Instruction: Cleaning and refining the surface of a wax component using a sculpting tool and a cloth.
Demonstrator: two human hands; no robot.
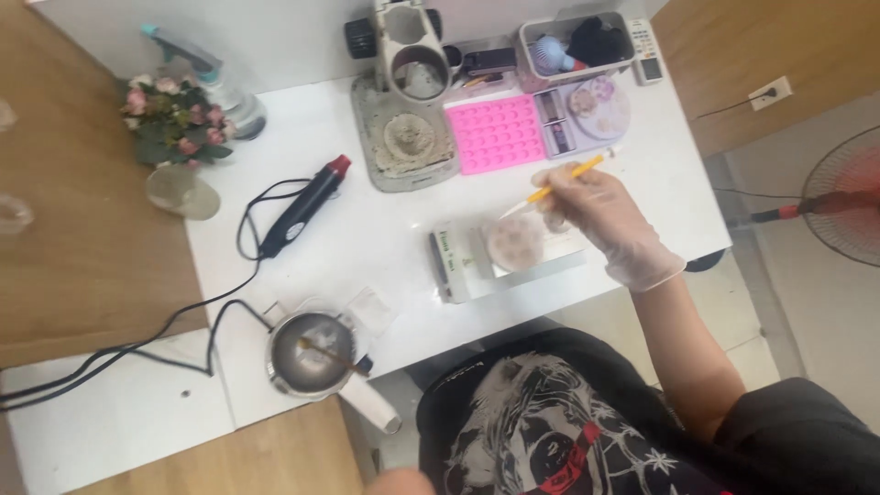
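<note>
My right hand point(600, 215), in a clear glove, holds a thin yellow brush point(561, 182) like a pen. The brush tip points down-left toward a round pale pink mould piece point(516, 241) that rests on a small white scale point(477, 259). My left hand is mostly out of view; only a blurred bit of skin point(399, 483) shows at the bottom edge, and I cannot tell what it does.
On the white table point(367, 229) lie a pink silicone mould tray point(495, 133), a black heat tool with red tip point(305, 205) and cord, a metal pot point(312, 353) with a stirrer, a grey press point(408, 101), a flower bunch point(174, 119) and a storage box point(573, 46). A fan point(843, 197) stands at right.
</note>
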